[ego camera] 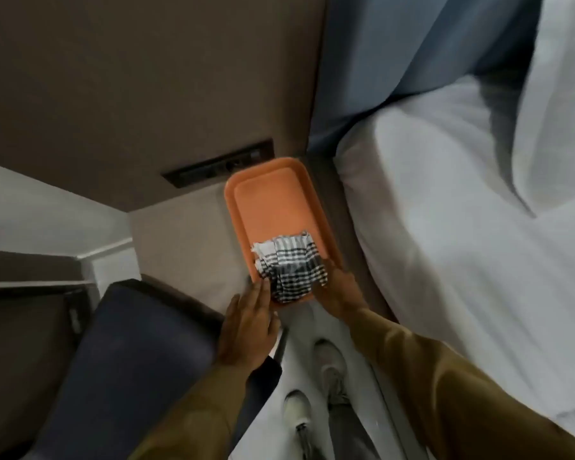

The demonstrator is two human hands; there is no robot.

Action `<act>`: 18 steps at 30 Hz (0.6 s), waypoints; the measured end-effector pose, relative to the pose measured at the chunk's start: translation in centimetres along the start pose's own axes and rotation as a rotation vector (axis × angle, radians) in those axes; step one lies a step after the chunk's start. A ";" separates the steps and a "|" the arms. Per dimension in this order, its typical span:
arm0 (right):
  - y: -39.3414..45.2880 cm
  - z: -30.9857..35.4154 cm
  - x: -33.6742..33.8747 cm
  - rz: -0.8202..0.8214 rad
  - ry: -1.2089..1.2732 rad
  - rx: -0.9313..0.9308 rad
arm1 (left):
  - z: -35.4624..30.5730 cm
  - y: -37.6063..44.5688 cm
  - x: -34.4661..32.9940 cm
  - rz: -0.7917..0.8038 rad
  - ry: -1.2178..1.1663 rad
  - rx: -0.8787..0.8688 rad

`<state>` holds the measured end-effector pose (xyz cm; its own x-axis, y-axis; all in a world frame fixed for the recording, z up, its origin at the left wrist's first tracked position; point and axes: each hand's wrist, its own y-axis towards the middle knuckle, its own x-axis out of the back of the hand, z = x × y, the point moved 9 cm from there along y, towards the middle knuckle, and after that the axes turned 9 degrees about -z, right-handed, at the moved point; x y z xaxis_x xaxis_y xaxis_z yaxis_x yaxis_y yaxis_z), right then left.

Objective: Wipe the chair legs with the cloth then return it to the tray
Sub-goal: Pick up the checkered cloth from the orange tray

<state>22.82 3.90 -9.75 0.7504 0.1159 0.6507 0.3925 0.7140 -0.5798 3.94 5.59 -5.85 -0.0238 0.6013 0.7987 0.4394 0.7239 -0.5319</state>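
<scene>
A black-and-white checked cloth (287, 263) lies crumpled at the near end of an orange tray (273, 200) on a low side table. My left hand (246, 327) is flat, fingers together, with its fingertips touching the cloth's left edge at the tray's near rim. My right hand (337, 290) rests against the tray's near right corner, its fingers partly hidden under the cloth, so its grip is unclear. A dark blue chair (123, 360) stands at the lower left; its legs are hidden.
A bed with white sheets (462, 227) fills the right side, with a blue headboard (379, 61) behind it. A brown wall panel with a socket strip (218, 167) sits behind the tray. My feet in white shoes (326, 360) stand on the pale floor.
</scene>
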 end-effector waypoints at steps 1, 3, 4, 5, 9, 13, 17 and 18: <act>1.2 -0.1 -0.5 -0.035 0.032 0.010 | 0.3 0.7 -1.0 0.005 0.010 0.001; 3.5 -0.7 -1.5 -0.091 0.072 -0.016 | 1.0 2.6 -2.7 -0.028 0.013 0.020; 4.6 -1.1 -1.8 -0.102 0.071 -0.057 | 1.3 3.4 -3.4 -0.038 0.012 0.023; 5.5 -1.7 -2.6 -0.106 0.067 -0.095 | 1.3 3.9 -4.1 -0.032 0.009 0.028; 7.1 -2.7 -4.3 -0.107 0.015 -0.164 | 1.6 5.3 -5.5 -0.043 -0.006 0.022; 8.1 -2.8 -4.9 -0.158 0.028 -0.189 | 1.7 5.5 -6.2 -0.030 -0.065 0.031; 8.8 -2.3 -5.0 -0.121 0.123 -0.166 | 1.5 5.3 -5.7 -0.046 -0.122 0.067; 8.5 -2.0 -4.9 -0.113 0.161 -0.146 | 1.3 5.1 -5.3 -0.054 -0.160 0.086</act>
<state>23.54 8.07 -18.87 0.7679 -0.0794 0.6357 0.5429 0.6074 -0.5799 5.16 6.50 -13.18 -0.1907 0.6020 0.7754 0.3554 0.7786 -0.5172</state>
